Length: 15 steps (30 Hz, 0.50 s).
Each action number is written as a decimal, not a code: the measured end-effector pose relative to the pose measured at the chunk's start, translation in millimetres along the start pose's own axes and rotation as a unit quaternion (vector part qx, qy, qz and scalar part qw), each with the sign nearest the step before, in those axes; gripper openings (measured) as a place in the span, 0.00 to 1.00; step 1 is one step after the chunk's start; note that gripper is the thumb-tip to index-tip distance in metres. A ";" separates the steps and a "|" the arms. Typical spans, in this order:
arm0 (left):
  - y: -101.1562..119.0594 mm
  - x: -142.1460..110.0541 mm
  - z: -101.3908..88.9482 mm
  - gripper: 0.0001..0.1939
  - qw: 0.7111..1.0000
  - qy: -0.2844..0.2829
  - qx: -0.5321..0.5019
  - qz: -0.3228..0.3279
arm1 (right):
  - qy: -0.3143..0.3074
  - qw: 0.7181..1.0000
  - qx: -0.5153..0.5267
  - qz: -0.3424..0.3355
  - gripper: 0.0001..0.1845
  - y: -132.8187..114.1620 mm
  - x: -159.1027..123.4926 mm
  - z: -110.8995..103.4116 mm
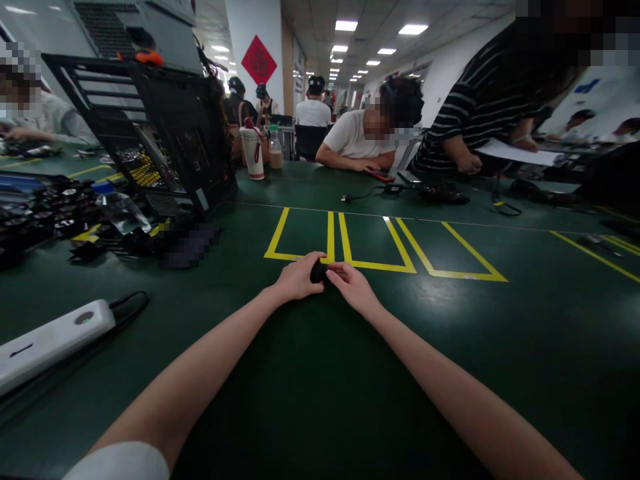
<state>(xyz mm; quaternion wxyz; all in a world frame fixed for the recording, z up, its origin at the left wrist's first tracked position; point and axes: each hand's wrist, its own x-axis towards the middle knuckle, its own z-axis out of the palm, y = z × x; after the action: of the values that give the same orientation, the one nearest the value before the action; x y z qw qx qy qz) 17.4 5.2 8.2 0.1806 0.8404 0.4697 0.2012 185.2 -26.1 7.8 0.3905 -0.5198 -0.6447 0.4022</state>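
Near the middle of the green table, my left hand (299, 278) is curled around a small black object (318, 271), rounded in outline. Thumb and fingers close on it from the left, and its exact kind is too dark to make out. My right hand (353, 287) meets it from the other side, with thumb and fingers drawn together at its right edge. Both hands are just in front of yellow tape outlines (375, 267) on the table (310, 373).
At left stand a black computer case (185, 133), a plastic bottle (120, 208) among dark parts, and a white power strip (60, 340). A white cup (253, 153) and cables (440, 193) lie farther back. People (350, 137) are across the table.
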 end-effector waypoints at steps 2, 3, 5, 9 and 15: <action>0.0 3.0 2.8 0.33 1.000 0.000 -0.006 0.004 | 0.003 1.000 0.012 -0.001 0.12 5.6 13.8 4.6; -0.6 3.0 3.5 0.33 1.000 0.001 -0.008 0.005 | -0.001 1.000 0.015 -0.001 0.12 7.6 16.9 5.7; -1.7 1.9 4.3 0.32 1.000 0.005 -0.009 0.004 | -0.004 1.000 0.026 0.000 0.12 10.0 17.9 6.3; -0.9 -0.6 6.1 0.32 1.000 0.020 0.005 0.006 | -0.014 0.998 0.057 -0.014 0.13 8.3 11.1 5.5; 5.3 -10.8 5.9 0.31 0.998 0.045 0.009 0.045 | -0.010 0.994 0.103 -0.022 0.12 1.5 -1.1 10.0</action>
<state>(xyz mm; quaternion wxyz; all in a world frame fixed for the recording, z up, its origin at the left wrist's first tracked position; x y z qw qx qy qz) 19.0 -7.4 3.9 0.1429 0.8525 0.4405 0.2425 176.7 -28.1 2.6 0.4448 -0.4580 -0.6149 0.4629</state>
